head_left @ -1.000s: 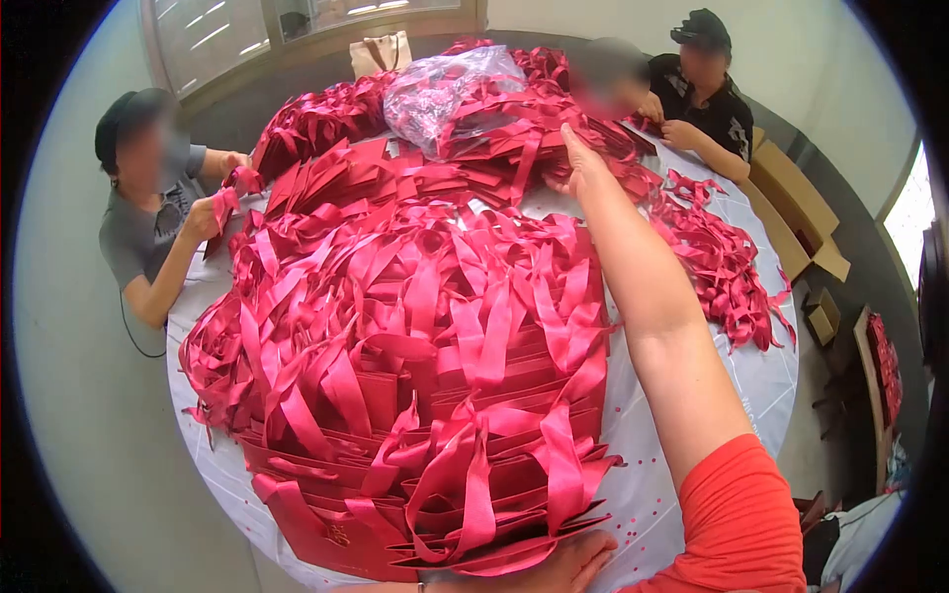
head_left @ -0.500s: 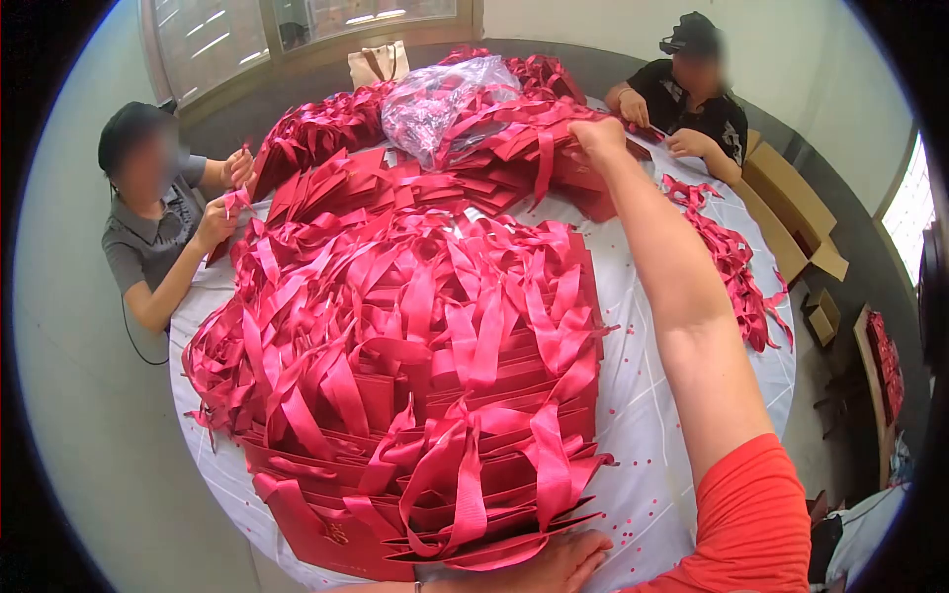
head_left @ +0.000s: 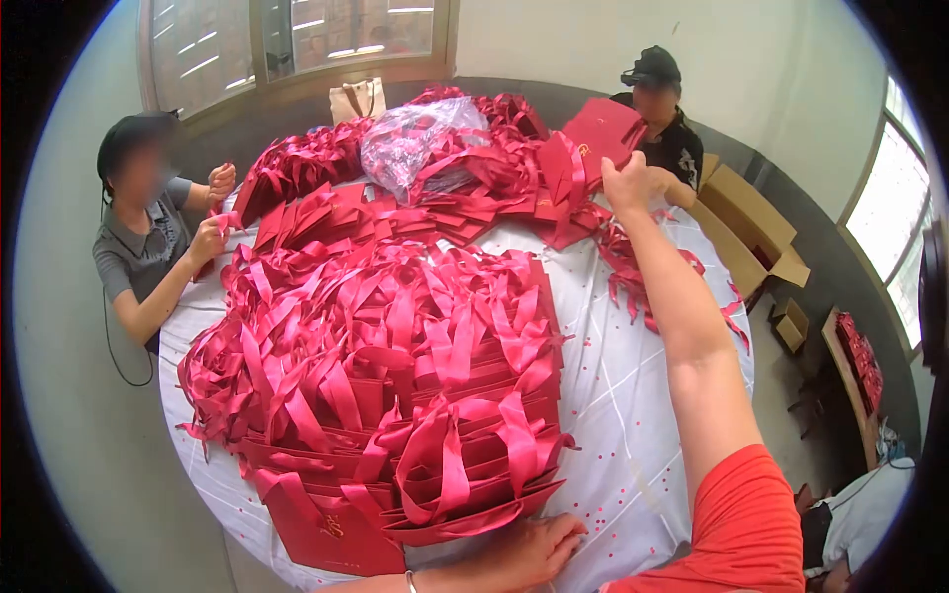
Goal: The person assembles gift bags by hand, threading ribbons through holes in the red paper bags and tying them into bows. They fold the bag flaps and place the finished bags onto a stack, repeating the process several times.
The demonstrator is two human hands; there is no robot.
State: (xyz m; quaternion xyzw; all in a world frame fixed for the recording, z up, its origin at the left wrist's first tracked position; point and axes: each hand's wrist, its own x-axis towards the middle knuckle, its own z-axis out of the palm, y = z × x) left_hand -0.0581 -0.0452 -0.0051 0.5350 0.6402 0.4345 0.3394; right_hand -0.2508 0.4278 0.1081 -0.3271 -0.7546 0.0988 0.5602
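My right hand reaches across the table at the upper right, its fingers closed at the lower edge of a raised red bag with gold lettering. My left hand rests low on the white cloth, fingers curled loosely, beside the front of a large pile of red bags with pink ribbon handles. The front bag of that pile shows a gold mark. More red bags lie in a row behind the pile.
A person in grey holds pink ribbon at the left; another in black sits behind the raised bag. Clear plastic lies on the far bags. Loose ribbons lie at the right. A cardboard box stands beyond the table.
My right hand has moved right, and a red bag now stands raised beside it. My left hand has shifted slightly left in view. The whole view has turned a little.
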